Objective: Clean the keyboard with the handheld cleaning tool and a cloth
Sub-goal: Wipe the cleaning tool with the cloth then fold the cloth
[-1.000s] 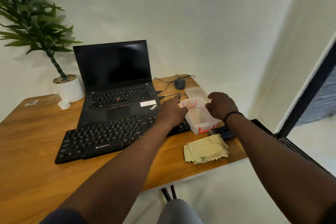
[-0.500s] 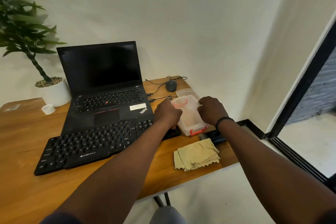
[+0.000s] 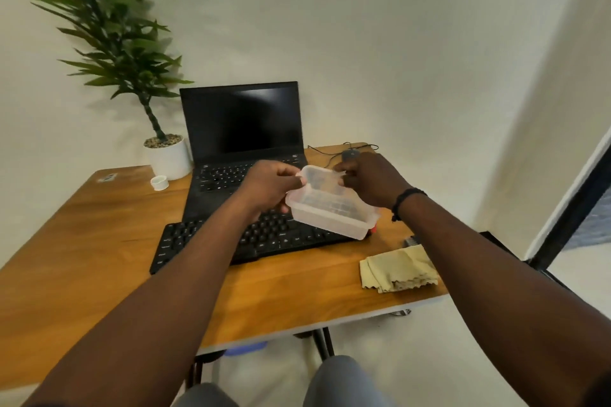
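Both hands, left (image 3: 267,190) and right (image 3: 370,182), grip one clear rectangular plastic box (image 3: 330,208) above one black keyboard (image 3: 264,238); one folded, scalloped yellow cloth (image 3: 398,271) lies right on the wooden desk (image 3: 99,258).

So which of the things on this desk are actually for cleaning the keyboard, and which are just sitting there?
For the job:
- black keyboard
- yellow cloth
- clear plastic box, held up by the left hand and right hand

Just lying about:
- laptop
- mouse
- potted plant
- small white cap
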